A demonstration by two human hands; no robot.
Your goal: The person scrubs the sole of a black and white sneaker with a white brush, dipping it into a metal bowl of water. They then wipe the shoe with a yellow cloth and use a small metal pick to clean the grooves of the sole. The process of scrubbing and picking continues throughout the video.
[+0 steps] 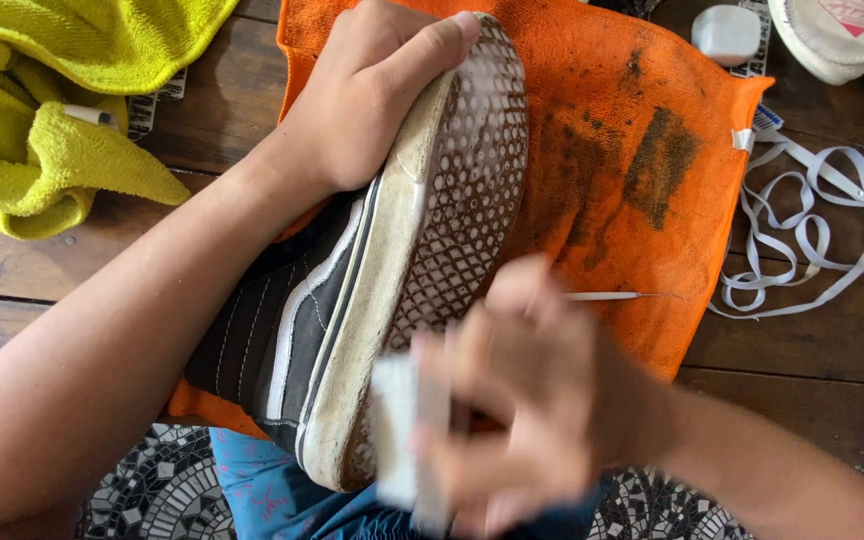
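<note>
My left hand (367, 105) grips the toe of the dark shoe (352, 290), fingers clamped on it. The shoe lies on its side over the orange cloth (612, 120) on the wooden table (832, 340), bumpy rubber sole facing up. My right hand (512, 400) is blurry; its fingers pinch a small white block (397, 425) by the heel. The shoe could slip and roll, I think, because only the toe is held. The cloth is soft and has dark stains.

Both forearms are bare, no sleeves, watch or bracelets anywhere. The left hand (362, 100) has no rings or gloves. The right hand (512, 400) is too blurry for detail, but looks ungloved too. Blue patterned fabric shorts (272, 495) show at the bottom.
</note>
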